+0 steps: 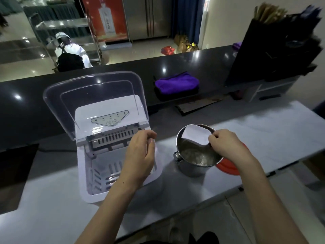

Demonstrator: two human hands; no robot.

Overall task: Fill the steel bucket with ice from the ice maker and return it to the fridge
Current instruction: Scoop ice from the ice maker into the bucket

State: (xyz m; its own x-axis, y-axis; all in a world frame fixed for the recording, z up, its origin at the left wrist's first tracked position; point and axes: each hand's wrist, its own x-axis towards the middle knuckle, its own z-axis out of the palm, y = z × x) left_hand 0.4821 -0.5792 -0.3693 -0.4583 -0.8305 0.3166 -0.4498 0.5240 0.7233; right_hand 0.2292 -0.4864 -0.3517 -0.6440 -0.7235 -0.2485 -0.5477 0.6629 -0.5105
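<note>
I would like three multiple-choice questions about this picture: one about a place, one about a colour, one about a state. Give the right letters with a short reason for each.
1. Where does the steel bucket stand, seen from the person?
A. right of the ice maker
B. left of the ice maker
C. on the dark upper counter

2. What colour is the folded cloth on the upper counter?
A. green
B. purple
C. yellow

3. How is the ice maker's clear lid?
A. shut flat
B. taken off and lying on the worktop
C. raised open

Answers:
1. A, the bucket stands on the worktop to the right of the ice maker.
2. B, the cloth is plainly purple.
3. C, the lid stands up behind the open ice basket.
</note>
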